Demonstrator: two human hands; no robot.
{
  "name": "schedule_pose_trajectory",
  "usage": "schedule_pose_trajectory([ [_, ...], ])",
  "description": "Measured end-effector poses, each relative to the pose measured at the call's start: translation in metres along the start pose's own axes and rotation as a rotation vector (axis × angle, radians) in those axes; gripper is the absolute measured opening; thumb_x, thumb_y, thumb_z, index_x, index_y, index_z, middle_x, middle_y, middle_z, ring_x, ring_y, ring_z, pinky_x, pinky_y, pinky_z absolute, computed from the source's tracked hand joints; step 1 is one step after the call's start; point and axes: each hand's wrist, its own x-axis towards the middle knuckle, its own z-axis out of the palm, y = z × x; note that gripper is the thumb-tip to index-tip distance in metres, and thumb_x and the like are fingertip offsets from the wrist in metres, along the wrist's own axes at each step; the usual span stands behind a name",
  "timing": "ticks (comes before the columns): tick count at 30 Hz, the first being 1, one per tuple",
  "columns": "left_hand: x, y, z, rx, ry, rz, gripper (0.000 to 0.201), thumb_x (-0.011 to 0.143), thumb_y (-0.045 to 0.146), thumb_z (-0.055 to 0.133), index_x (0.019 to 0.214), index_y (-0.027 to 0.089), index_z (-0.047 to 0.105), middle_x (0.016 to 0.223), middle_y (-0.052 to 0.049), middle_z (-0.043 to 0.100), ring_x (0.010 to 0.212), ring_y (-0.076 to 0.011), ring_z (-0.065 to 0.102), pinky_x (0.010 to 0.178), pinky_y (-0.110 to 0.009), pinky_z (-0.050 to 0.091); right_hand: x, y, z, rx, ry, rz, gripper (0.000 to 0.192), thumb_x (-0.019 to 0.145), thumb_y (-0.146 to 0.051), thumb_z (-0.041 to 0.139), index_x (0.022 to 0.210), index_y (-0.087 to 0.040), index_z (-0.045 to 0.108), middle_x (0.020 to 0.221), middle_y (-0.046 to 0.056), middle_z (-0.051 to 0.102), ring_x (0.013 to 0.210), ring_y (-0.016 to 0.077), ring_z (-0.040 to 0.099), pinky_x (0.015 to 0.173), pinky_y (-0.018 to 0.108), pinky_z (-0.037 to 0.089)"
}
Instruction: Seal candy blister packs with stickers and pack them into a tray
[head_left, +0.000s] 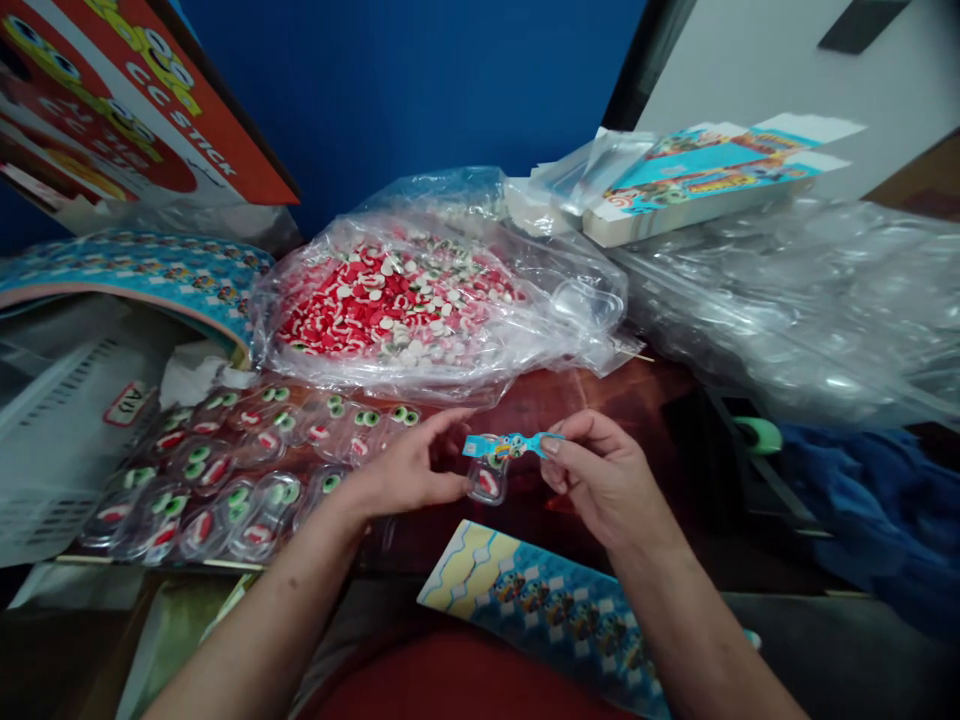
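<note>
Left hand (397,475): half-curled, thumb at the left rim of a small clear plastic pack (489,485), near the glossy dark-red surface's (544,400) front edge; grip cannot be confirmed. Blue printed strip (477,446): across pack top, right end pinched by right hand (611,475).

two hands (409,468) at centre, one blue label (514,447), one small pack (488,484) between them, over a dozen clear packs (201,466) at left, one printed carton (154,115) upper left

Dim light, glare on the plastic bag (556,312), edges blurred.
</note>
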Motion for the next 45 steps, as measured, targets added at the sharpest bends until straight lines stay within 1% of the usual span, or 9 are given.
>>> schedule_pose_trajectory([
  [3, -0.003, 0.002, -0.006, -0.413, 0.029, -0.21, 0.047, 0.063, 0.028, 0.068, 0.107, 0.015, 0.055, 0.089, -0.006, 0.063, 0.068, -0.0113, 0.057, 0.065, -0.027, 0.045, -0.002, 0.007, 0.003, 0.078, 0.019, 0.036, 0.018, 0.064, -0.021, 0.068, 0.063, -0.019, 0.05, 0.043, -0.006, 0.048, 0.038, 0.0065, 0.04, 0.037, 0.019, 0.027],
  [6, 0.002, 0.004, -0.001, -0.457, 0.166, -0.309, 0.04, 0.058, 0.028, 0.072, 0.092, 0.013, 0.058, 0.065, 0.001, 0.06, 0.05, -0.0066, 0.05, 0.051, -0.021, 0.04, -0.009, 0.009, 0.008, 0.085, 0.042, 0.047, 0.018, 0.064, -0.021, 0.068, 0.062, -0.018, 0.05, 0.043, -0.006, 0.048, 0.039, 0.0066, 0.04, 0.038, 0.019, 0.028],
  [10, 0.009, 0.005, 0.008, -0.453, 0.242, -0.29, 0.038, 0.055, 0.02, 0.071, 0.089, 0.014, 0.058, 0.061, 0.005, 0.055, 0.047, -0.0053, 0.048, 0.048, -0.019, 0.038, -0.015, 0.01, 0.007, 0.044, 0.025, 0.072, 0.018, 0.066, -0.024, 0.066, 0.064, -0.02, 0.049, 0.043, -0.007, 0.047, 0.04, 0.0073, 0.04, 0.039, 0.02, 0.028],
  [14, 0.012, 0.005, 0.011, -0.278, 0.327, -0.152, 0.023, 0.06, 0.012, 0.06, 0.083, 0.015, 0.057, 0.062, 0.007, 0.052, 0.052, -0.0052, 0.048, 0.051, -0.018, 0.038, -0.016, 0.023, -0.003, -0.304, 0.139, 0.065, 0.02, 0.065, -0.028, 0.065, 0.061, -0.019, 0.048, 0.045, -0.007, 0.045, 0.041, 0.0068, 0.036, 0.039, 0.02, 0.026],
  [18, 0.016, 0.005, 0.013, -0.137, 0.26, -0.117, 0.014, 0.063, 0.01, 0.052, 0.076, 0.014, 0.057, 0.066, 0.004, 0.055, 0.054, -0.0061, 0.048, 0.051, -0.019, 0.038, -0.018, 0.032, -0.006, -0.589, 0.194, 0.048, 0.022, 0.066, -0.032, 0.062, 0.057, -0.018, 0.047, 0.049, -0.006, 0.043, 0.046, 0.0075, 0.036, 0.042, 0.021, 0.028],
  [23, 0.02, 0.002, 0.015, -0.06, 0.298, -0.127, 0.023, 0.059, 0.016, 0.061, 0.082, 0.014, 0.057, 0.068, 0.004, 0.053, 0.055, -0.0071, 0.046, 0.051, -0.02, 0.037, -0.02, 0.034, -0.003, -0.652, 0.168, 0.043, 0.023, 0.068, -0.034, 0.059, 0.057, -0.019, 0.045, 0.05, -0.006, 0.042, 0.048, 0.0087, 0.037, 0.045, 0.022, 0.029],
  [29, 0.021, -0.01, 0.017, 0.308, 0.34, -0.056, 0.031, 0.062, 0.008, 0.053, 0.09, 0.018, 0.061, 0.07, 0.003, 0.054, 0.062, -0.01, 0.049, 0.058, -0.022, 0.04, -0.016, 0.038, -0.003, -0.745, 0.16, 0.021, 0.022, 0.068, -0.032, 0.056, 0.055, -0.02, 0.043, 0.049, -0.006, 0.042, 0.047, 0.0094, 0.037, 0.045, 0.022, 0.03],
  [34, 0.021, -0.018, 0.019, 0.473, 0.319, 0.063, 0.029, 0.063, 0.007, 0.052, 0.088, 0.019, 0.062, 0.077, 0.001, 0.058, 0.07, -0.0129, 0.052, 0.067, -0.027, 0.044, -0.013, 0.039, -0.004, -0.835, 0.143, -0.02, 0.021, 0.068, -0.031, 0.054, 0.055, -0.02, 0.043, 0.048, -0.005, 0.043, 0.046, 0.0098, 0.038, 0.045, 0.022, 0.03],
  [45, 0.023, -0.01, 0.023, 0.679, 0.242, 0.066, 0.031, 0.065, 0.002, 0.047, 0.088, 0.018, 0.062, 0.085, -0.003, 0.058, 0.08, -0.0152, 0.054, 0.076, -0.028, 0.045, -0.008, 0.047, -0.006, -1.039, 0.12, -0.109, 0.014, 0.07, -0.027, 0.05, 0.058, -0.021, 0.045, 0.049, -0.005, 0.047, 0.045, 0.0101, 0.041, 0.046, 0.022, 0.03],
])
